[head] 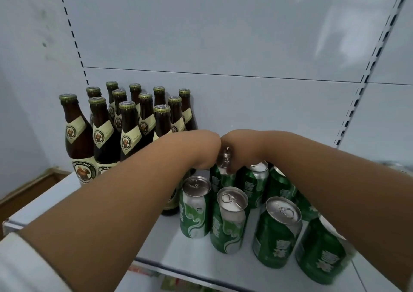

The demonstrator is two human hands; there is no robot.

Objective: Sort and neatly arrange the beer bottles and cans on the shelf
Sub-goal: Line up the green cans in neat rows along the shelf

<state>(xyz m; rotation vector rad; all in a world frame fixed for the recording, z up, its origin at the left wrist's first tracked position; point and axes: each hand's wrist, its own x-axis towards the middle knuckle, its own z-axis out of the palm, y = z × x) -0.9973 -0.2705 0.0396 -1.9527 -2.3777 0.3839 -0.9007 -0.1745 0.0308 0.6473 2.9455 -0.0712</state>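
While both hands (pixel 221 151) grip one can (pixel 223 168) | bottles (pixel 125 124) grouped left | cans (pixel 234 213) unaligned | fingers hidden, apparently curled

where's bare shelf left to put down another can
Bare shelf runs behind the green cans to the right upright. A small patch lies at the front edge. The brown bottles crowd the left.
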